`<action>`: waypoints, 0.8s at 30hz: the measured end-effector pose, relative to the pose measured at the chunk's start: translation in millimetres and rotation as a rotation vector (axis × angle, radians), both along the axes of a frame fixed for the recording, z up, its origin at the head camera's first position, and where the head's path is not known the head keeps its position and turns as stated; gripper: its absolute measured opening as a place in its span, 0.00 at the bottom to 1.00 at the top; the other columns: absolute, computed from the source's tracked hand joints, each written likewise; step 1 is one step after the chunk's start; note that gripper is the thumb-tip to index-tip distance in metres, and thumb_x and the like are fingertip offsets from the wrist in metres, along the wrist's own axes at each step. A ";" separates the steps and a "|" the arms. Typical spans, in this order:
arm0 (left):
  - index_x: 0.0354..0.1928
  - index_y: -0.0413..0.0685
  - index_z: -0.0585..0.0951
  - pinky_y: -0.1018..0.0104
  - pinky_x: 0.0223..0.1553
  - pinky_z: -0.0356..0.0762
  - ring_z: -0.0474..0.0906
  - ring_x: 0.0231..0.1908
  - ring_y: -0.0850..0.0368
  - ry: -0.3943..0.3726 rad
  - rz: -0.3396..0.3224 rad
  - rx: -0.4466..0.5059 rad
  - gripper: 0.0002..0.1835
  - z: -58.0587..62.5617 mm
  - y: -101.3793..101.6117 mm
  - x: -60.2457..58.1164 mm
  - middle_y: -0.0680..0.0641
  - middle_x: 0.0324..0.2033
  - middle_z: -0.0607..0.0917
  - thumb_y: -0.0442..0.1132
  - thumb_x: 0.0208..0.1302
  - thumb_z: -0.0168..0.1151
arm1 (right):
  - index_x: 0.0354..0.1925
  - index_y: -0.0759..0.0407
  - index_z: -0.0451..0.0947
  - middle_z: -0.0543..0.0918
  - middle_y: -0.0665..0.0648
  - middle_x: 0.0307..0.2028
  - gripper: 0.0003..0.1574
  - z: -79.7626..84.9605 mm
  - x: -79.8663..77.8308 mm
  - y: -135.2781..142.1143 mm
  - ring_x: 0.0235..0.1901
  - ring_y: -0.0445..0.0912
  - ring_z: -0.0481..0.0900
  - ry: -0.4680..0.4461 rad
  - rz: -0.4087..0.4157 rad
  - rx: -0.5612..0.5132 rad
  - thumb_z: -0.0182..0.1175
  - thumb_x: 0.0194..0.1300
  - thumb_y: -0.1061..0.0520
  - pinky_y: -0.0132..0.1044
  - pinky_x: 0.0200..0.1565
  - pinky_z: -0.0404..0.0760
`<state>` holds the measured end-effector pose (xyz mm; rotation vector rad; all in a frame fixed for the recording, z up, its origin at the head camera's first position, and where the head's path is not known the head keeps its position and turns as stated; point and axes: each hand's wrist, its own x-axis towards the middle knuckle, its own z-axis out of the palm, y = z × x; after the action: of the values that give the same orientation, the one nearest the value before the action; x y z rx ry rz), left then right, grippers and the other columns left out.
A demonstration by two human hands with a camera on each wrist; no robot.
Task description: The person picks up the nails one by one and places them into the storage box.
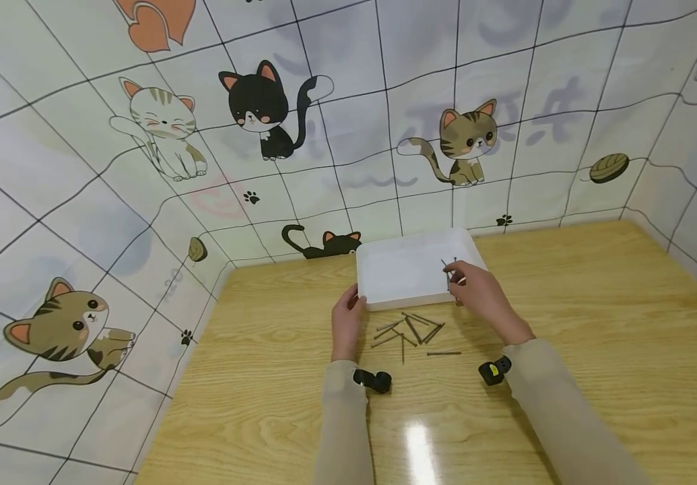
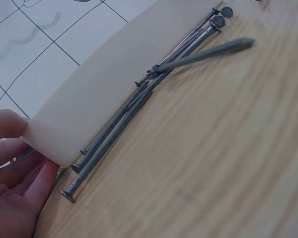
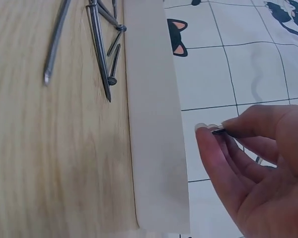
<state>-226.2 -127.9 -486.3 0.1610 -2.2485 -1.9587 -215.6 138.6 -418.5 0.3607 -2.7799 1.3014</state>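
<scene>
A shallow white tray (image 1: 405,269) stands against the wall at the back of the table. My left hand (image 1: 348,322) grips its front left corner, thumb and fingers on either side of the wall in the left wrist view. Over the tray's front right part, my right hand (image 1: 480,291) pinches nails (image 1: 448,277) between thumb and fingertips; in the right wrist view only a small dark metal end shows at the fingertips. Several long grey nails (image 1: 413,330) lie loosely crossed on the table before the tray. One nail (image 1: 444,353) lies apart, nearer me.
The wooden table (image 1: 263,391) has a light grain and a bright reflection at the front. A tiled-pattern wall covering (image 1: 348,141) with cartoon cats rises right behind the tray and at both sides. Dark cameras sit on both wrists.
</scene>
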 end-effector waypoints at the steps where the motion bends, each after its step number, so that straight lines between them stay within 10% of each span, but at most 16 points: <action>1: 0.61 0.52 0.72 0.58 0.57 0.67 0.71 0.55 0.56 0.000 -0.001 -0.001 0.22 -0.3 0.1 0.0 0.51 0.55 0.77 0.42 0.65 0.55 | 0.56 0.66 0.69 0.78 0.65 0.41 0.22 1.1 -3.3 -0.4 0.34 0.53 0.81 0.006 0.000 -0.005 0.50 0.64 0.63 0.35 0.28 0.80; 13: 0.61 0.52 0.72 0.57 0.57 0.67 0.72 0.55 0.56 0.000 0.006 -0.002 0.22 0.6 1.7 1.1 0.51 0.55 0.77 0.43 0.65 0.55 | 0.61 0.65 0.64 0.75 0.67 0.45 0.26 5.3 -49.4 -8.6 0.37 0.56 0.80 -0.125 0.006 -0.040 0.48 0.64 0.65 0.46 0.37 0.81; 24: 0.62 0.49 0.71 0.57 0.58 0.67 0.70 0.56 0.54 -0.030 -0.007 0.012 0.23 14.8 3.6 8.6 0.48 0.57 0.75 0.41 0.65 0.55 | 0.58 0.67 0.67 0.78 0.68 0.43 0.25 -0.7 -79.6 -13.3 0.30 0.53 0.79 -0.157 -0.067 0.133 0.47 0.63 0.64 0.35 0.23 0.72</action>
<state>-217.6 -124.3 -471.5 0.1851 -2.2599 -1.9866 -295.1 125.3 -419.2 0.1766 -2.9886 1.1829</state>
